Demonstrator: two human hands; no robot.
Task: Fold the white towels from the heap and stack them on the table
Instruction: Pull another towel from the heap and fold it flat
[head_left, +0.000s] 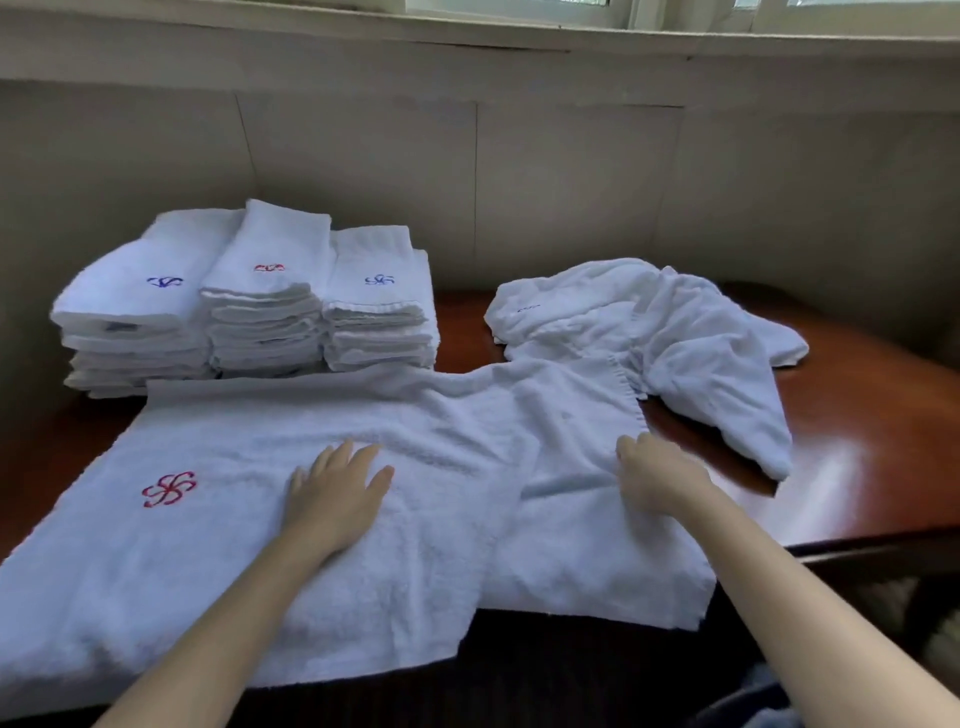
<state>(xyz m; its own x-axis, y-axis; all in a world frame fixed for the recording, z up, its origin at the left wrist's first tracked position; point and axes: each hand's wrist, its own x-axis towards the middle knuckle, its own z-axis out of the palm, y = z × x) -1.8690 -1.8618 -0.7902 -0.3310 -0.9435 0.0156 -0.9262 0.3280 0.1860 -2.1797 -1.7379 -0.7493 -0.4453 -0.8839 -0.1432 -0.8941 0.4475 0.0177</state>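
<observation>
A white towel with a red flower emblem lies spread over the near part of the wooden table, its front edge hanging over the table's edge. My left hand rests flat on its middle with straight fingers. My right hand grips the towel's right edge with curled fingers. A crumpled heap of white towels sits behind on the right, touching the spread towel. Three stacks of folded towels with blue and red emblems stand at the back left.
A pale panelled wall with a window ledge runs right behind the table. Bare reddish wood shows at the right and between the stacks and the heap. The table's curved right edge drops off near a dark chair or floor area.
</observation>
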